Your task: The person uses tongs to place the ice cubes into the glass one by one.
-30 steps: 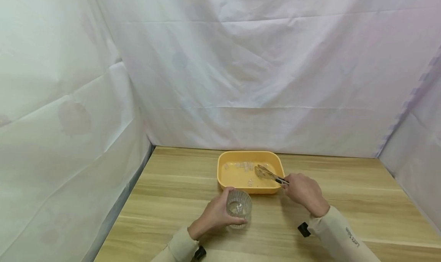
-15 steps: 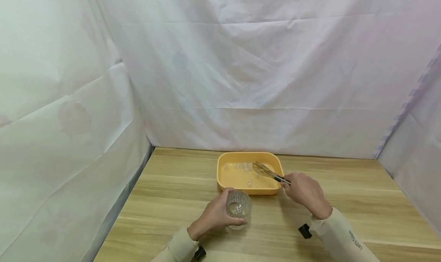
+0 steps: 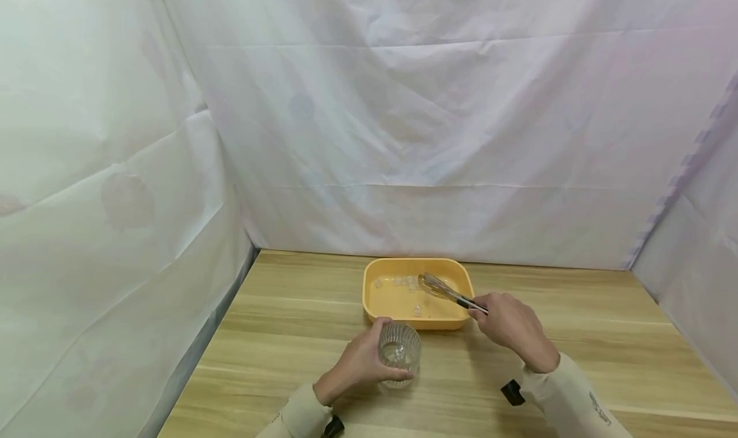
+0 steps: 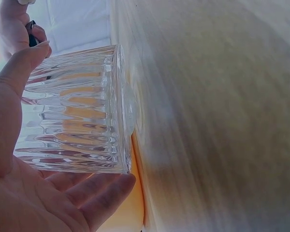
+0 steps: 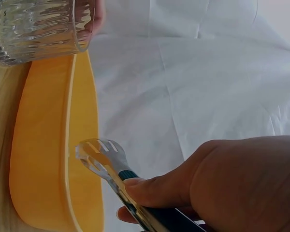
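My left hand (image 3: 364,357) grips a ribbed clear glass (image 3: 400,351) in front of the yellow tray; the left wrist view has the glass (image 4: 77,111) between thumb and fingers. My right hand (image 3: 511,324) holds metal tongs (image 3: 441,289) with dark grips, their tips over the inside of the tray (image 3: 415,323). Seen from the right wrist, the tong tips (image 5: 99,152) lie close together with a clear piece at their end. Several clear cubes lie in the tray, one (image 3: 418,310) near its front wall. Something clear also shows inside the glass.
The wooden table (image 3: 288,335) extends to both sides of the tray. A white curtain (image 3: 403,220) hangs right behind the tray, with more white cloth (image 3: 115,233) at the left and at the right.
The tong tips have shifted a little to the left over the tray. My left hand and the glass have stayed nearly in place; the whole head view has dropped slightly.
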`<state>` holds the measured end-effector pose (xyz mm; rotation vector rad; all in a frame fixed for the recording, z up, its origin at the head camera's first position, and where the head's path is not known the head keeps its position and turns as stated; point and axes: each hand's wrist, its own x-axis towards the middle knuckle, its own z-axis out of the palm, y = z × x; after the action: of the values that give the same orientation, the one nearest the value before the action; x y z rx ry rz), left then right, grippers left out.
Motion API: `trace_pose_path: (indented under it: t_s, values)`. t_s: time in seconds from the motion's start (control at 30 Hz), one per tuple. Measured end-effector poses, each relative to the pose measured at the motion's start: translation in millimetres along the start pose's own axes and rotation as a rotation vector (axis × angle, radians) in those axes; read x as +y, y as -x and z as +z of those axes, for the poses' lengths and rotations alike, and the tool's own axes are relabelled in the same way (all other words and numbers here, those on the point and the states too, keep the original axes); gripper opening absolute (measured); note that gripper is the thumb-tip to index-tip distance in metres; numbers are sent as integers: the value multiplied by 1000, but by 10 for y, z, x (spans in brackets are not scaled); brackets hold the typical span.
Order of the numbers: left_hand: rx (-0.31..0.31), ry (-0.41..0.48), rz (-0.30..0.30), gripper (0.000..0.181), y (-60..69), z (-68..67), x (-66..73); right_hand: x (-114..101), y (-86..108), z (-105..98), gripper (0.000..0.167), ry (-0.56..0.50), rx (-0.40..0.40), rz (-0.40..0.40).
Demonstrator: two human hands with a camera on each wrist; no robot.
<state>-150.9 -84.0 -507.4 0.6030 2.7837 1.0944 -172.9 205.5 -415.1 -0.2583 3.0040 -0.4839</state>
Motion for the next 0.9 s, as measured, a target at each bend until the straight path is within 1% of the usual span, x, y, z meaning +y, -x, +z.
trace_pose_path:
  t_s: [0.17, 0.4, 0.57, 0.9]
  values:
    - [-2, 1, -1, 106, 4, 1, 4, -3, 29, -11, 21, 3, 8, -14]
    - [-1, -9, 9, 106, 0, 9, -6, -16, 80, -51, 10, -19, 15, -11]
    - [0, -5, 14, 104, -5, 5, -2, -37, 116, -92, 15, -28, 30, -13]
    - [-9, 6, 1, 105, -10, 0, -11, -55, 152, -138, 21, -37, 64, -26]
